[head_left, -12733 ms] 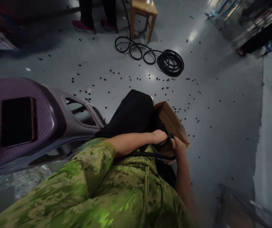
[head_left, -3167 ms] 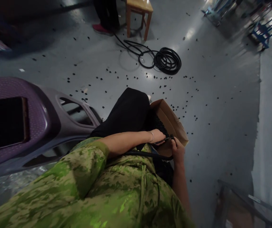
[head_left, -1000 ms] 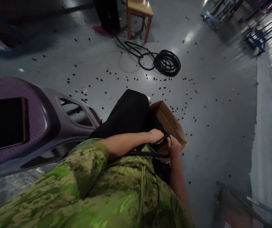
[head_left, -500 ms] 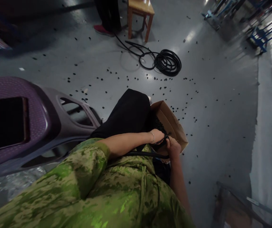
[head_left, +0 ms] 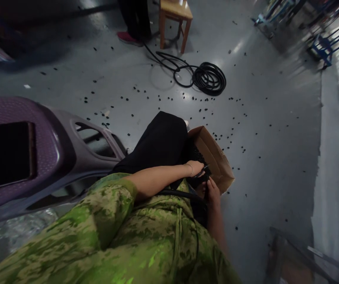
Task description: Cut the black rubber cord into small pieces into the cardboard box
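Observation:
My left hand (head_left: 195, 168), with a bracelet at the wrist, is closed around dark scissors (head_left: 206, 167); their blades point right, over the box. Lower and just right of it, my right hand (head_left: 213, 190) pinches the end of a black hose (head_left: 178, 193). This hose runs across my lap from beneath my left forearm. Under both hands, an open cardboard box (head_left: 218, 163) leans beside my knee. Many small black pieces (head_left: 197, 156) lie inside it, partly hidden by my left hand.
Small black rings are scattered over the grey floor (head_left: 261, 189). Ahead lies a coil of black hose (head_left: 209, 79), near a wooden stool (head_left: 176, 10) and a person's red shoe (head_left: 129, 38). At left, a phone (head_left: 11, 152) rests on a purple plastic stool (head_left: 49, 146).
The scissor blades have come away from the hose end. My right hand has shifted slightly down, apart from my left hand, and the hose has moved with it.

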